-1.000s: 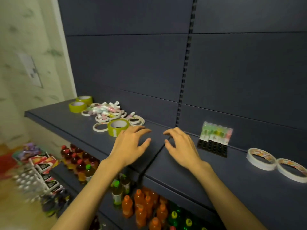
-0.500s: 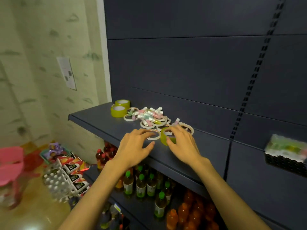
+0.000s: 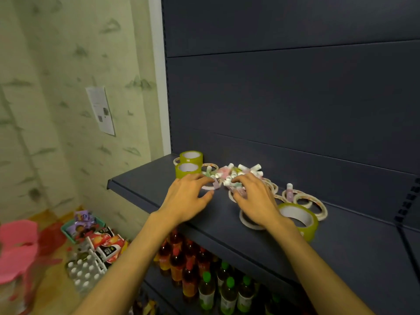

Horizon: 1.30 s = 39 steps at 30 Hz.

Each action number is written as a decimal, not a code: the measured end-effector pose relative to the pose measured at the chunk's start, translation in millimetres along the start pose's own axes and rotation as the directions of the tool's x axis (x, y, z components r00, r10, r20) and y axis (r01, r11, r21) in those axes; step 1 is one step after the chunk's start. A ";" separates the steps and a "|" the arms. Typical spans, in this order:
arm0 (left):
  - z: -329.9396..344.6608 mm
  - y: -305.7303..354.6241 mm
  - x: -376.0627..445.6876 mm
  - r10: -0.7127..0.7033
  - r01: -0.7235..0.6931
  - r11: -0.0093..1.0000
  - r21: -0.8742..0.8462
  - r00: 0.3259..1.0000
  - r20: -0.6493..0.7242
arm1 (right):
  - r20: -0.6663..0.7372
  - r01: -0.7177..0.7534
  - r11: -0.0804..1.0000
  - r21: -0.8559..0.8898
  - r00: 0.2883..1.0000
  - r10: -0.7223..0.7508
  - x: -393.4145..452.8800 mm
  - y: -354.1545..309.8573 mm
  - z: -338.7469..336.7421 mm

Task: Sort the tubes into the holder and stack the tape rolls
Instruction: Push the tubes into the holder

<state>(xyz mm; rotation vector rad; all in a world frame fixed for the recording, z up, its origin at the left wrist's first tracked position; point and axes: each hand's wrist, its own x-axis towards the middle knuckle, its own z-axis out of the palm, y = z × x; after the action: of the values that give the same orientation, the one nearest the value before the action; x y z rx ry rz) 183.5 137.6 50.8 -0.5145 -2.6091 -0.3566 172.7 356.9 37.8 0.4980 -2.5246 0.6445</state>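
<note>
A pile of small tubes point(image 3: 238, 172) with white caps lies on the dark shelf point(image 3: 141, 187), mixed with thin white tape rolls point(image 3: 311, 202). Two green tape rolls point(image 3: 189, 164) stand at the back left, and one green tape roll point(image 3: 300, 219) lies by my right wrist. My left hand point(image 3: 188, 198) hovers at the pile's near left edge, fingers spread and slightly bent. My right hand point(image 3: 254, 198) reaches into the pile with fingers over the tubes; whether it holds one is hidden. One tube point(image 3: 289, 192) stands upright to the right. The holder is out of view.
The shelf's front edge runs diagonally under my wrists. Below it stand rows of drink bottles point(image 3: 204, 276). On the floor to the left are snack packets point(image 3: 106, 244), a white rack and a pink stool point(image 3: 16, 251). A papered wall is on the left.
The view has swung left, so the holder has left the frame. Both hands have moved from the bare shelf to the pile of tubes and tape rolls.
</note>
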 end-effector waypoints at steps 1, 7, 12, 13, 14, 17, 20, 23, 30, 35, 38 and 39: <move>1.2 -11.7 10.6 0.006 -0.006 1.000 -0.001 1.000 0.007 | -0.004 -0.005 1.000 0.004 1.000 0.005 12.0 -1.3 6.2; 15.2 -71.7 60.5 0.044 -0.044 0.999 -0.025 0.999 -0.008 | -0.023 -0.049 0.999 -0.017 0.999 0.048 69.0 -5.8 34.0; 33.2 -98.6 89.3 0.099 -0.097 0.994 -0.058 0.995 0.033 | 0.004 -0.091 0.989 -0.114 0.996 0.092 86.6 -2.5 56.4; 37.3 -102.9 95.6 0.116 -0.114 0.992 -0.063 0.993 0.037 | 0.001 -0.096 0.985 -0.142 0.995 0.098 89.1 -0.8 59.6; 42.1 -107.5 102.4 0.137 -0.134 0.989 -0.063 0.990 0.043 | -0.005 -0.106 0.981 -0.162 0.994 0.107 91.4 1.4 62.2; 58.6 -122.1 121.4 0.202 -0.198 0.979 -0.055 0.976 0.078 | -0.034 -0.155 0.966 -0.205 0.988 0.152 96.7 6.3 68.8; 75.5 -133.8 138.0 0.267 -0.263 0.964 -0.044 0.953 0.142 | -0.065 -0.199 0.947 -0.253 0.980 0.188 99.8 7.1 77.1; 89.0 -138.2 153.5 0.332 -0.333 0.942 -0.029 0.919 0.213 | -0.084 -0.242 0.929 -0.280 0.970 0.227 101.3 3.6 85.5; 114.2 -138.0 179.0 0.440 -0.481 0.872 0.087 0.849 0.293 | -0.071 -0.308 0.874 -0.376 0.950 0.304 101.8 -0.9 102.2; 124.9 -137.8 192.4 0.472 -0.519 0.845 0.128 0.837 0.277 | -0.071 -0.307 0.831 -0.465 0.948 0.310 103.6 0.5 108.6; 131.0 -144.3 195.0 0.506 -0.530 0.845 0.076 0.837 0.210 | -0.079 -0.289 0.813 -0.505 0.954 0.289 105.7 -1.6 115.2; 130.2 -147.3 194.5 0.518 -0.529 0.849 0.025 0.839 0.165 | -0.081 -0.285 0.814 -0.506 0.955 0.284 106.2 -1.4 117.8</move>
<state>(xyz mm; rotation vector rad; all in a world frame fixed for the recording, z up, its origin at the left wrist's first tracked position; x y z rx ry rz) -87.9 105.8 7.9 -1.2366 -2.4718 -0.0419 44.1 270.6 4.0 -0.0794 -2.6458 0.0413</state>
